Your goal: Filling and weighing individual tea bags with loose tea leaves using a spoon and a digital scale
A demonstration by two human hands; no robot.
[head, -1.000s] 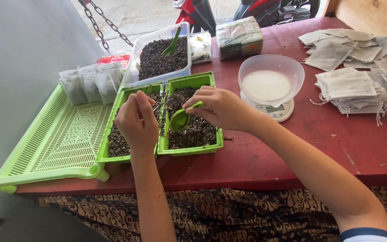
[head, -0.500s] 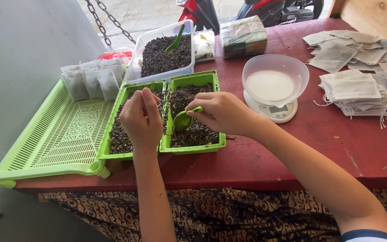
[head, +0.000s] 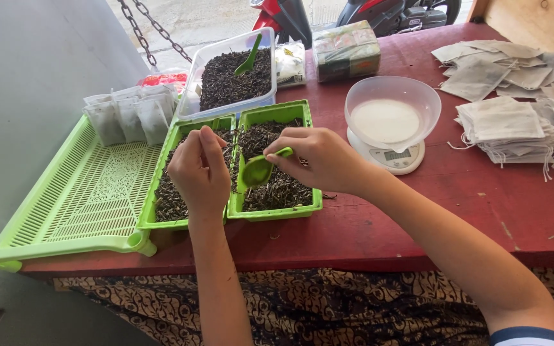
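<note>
Right hand (head: pixel 325 160) over the right green tray (head: pixel 290 115), grip pinched tight on the handle of a small green scoop (head: pixel 259 170), thumb and forefinger closed around it. Scoop bowl tipped toward the left hand, hanging just above the divide between the two small trays. Whether anything sits in the bowl, impossible to say from here.

Left hand (head: pixel 197 173) raised over the left green tray (head: pixel 155 192), fingers bunched and closed together at the top, back of the hand to the camera. Something small and pale possibly nipped between the fingertips, but too hidden to tell.

Both trays side by side, touching, each filled with dark loose tea leaves (head: pixel 283 192). Behind them, a clear plastic tub (head: pixel 190 96) heaped with the same dark leaf, a second green scoop (head: pixel 250 56) stuck upright in it.

Off to the left, a big slotted green tray (head: pixel 78 198) hanging over the edge of the red table (head: pixel 456 205), a row of filled clear pouches (head: pixel 129 115) standing at its far end.

To the right, a white kitchen scale (head: pixel 389 157) with a translucent bowl (head: pixel 392 109) on top. Further right, stacks of empty paper tea bags (head: pixel 501 122) with strings trailing.
</note>
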